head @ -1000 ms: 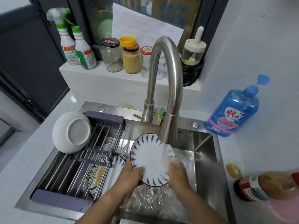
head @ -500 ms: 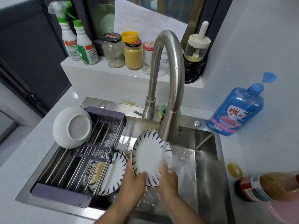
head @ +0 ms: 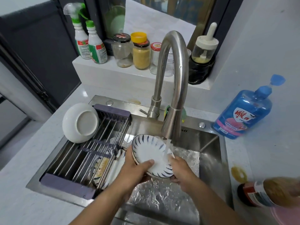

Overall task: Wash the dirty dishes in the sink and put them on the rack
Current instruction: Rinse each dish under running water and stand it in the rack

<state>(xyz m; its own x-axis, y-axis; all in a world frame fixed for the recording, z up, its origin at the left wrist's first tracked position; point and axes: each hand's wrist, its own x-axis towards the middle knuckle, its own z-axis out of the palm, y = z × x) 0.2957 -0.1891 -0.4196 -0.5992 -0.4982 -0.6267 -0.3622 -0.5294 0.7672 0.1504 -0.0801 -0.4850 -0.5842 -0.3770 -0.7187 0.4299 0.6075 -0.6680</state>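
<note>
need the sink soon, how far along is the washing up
Done: one white dish lies upside down on the rack. In hand: the left hand and right hand hold a blue-striped plate under the faucet, which is running. To do: at least one soiled plate lies in the sink beneath the rack; more may be hidden there.

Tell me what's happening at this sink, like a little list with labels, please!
being washed: blue-striped plate, tilted under the stream
water: faucet running
left hand: grips the plate, thumb on its face
right hand: holds the plate's right edge
rack: white bowl leaning, base showing
waiting: dirty plate in the sink, under the rack
soap: blue dish soap bottle, right of the sink
</note>
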